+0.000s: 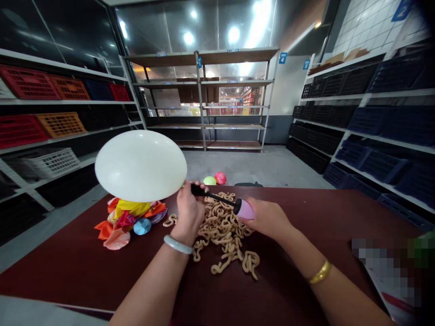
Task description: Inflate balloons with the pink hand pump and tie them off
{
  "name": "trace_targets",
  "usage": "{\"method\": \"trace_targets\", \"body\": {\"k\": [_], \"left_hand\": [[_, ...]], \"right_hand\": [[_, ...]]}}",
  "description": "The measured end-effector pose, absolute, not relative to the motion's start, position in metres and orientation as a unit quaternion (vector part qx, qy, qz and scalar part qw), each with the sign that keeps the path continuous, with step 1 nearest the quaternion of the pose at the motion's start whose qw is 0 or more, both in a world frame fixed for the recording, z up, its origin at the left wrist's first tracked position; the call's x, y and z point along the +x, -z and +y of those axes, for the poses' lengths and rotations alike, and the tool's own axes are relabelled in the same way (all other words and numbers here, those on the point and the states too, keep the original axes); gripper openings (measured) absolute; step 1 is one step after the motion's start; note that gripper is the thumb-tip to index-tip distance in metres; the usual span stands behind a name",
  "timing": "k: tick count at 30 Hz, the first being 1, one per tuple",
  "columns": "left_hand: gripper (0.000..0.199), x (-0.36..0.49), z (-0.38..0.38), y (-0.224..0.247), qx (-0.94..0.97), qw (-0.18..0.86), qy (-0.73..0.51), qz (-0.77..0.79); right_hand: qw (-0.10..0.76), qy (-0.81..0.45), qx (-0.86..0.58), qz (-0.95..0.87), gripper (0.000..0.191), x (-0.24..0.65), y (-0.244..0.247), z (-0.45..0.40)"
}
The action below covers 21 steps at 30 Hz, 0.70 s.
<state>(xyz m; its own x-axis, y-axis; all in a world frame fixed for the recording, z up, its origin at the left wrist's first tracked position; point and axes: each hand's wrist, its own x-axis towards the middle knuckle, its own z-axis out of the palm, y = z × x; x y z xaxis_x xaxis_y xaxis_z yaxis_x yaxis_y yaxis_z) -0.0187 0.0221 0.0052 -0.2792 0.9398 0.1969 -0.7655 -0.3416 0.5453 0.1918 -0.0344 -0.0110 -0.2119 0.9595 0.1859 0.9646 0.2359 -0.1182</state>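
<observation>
A large white balloon (141,165), blown up, hangs at the left by my left hand (191,203). That hand, with a pale bangle at its wrist, is closed around the balloon's neck and the black nozzle end of a hand pump (220,199). My right hand (268,217) grips the pump's purple body, and the black rod shows between the two. Beneath the pump lies a heap of tan, curly twisted pieces (226,231), their kind unclear, on the dark red table (142,280). Left of it sits a pile of colourful limp cloth-like or rubber pieces (127,219).
A yellow-green balloon (210,180) and a pink balloon (220,178) show past the table's far edge. A blurred-out flat object (387,276) lies at the right. Shelves (234,124) stand at the back, with crates (61,124) on the left racks and dark crates on the right.
</observation>
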Motion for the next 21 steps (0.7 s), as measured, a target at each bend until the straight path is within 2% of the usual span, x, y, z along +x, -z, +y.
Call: {"method": "trace_targets", "body": {"k": [6,12,21], "left_hand": [[0.023,-0.045,0.038,-0.006,0.234,0.532,-0.797,0.168],[0.022,-0.006,0.02,0.005,0.259,0.558,-0.773,0.154],[0.02,0.045,-0.009,0.021,0.269,0.616,-0.718,0.179]], "right_hand": [[0.106,0.028,-0.613,-0.783,0.043,0.2,0.013,-0.031],[0.106,0.043,-0.609,-0.785,0.035,0.194,0.016,-0.035],[0.122,0.006,-0.629,-0.768,0.039,0.18,0.016,-0.041]]}}
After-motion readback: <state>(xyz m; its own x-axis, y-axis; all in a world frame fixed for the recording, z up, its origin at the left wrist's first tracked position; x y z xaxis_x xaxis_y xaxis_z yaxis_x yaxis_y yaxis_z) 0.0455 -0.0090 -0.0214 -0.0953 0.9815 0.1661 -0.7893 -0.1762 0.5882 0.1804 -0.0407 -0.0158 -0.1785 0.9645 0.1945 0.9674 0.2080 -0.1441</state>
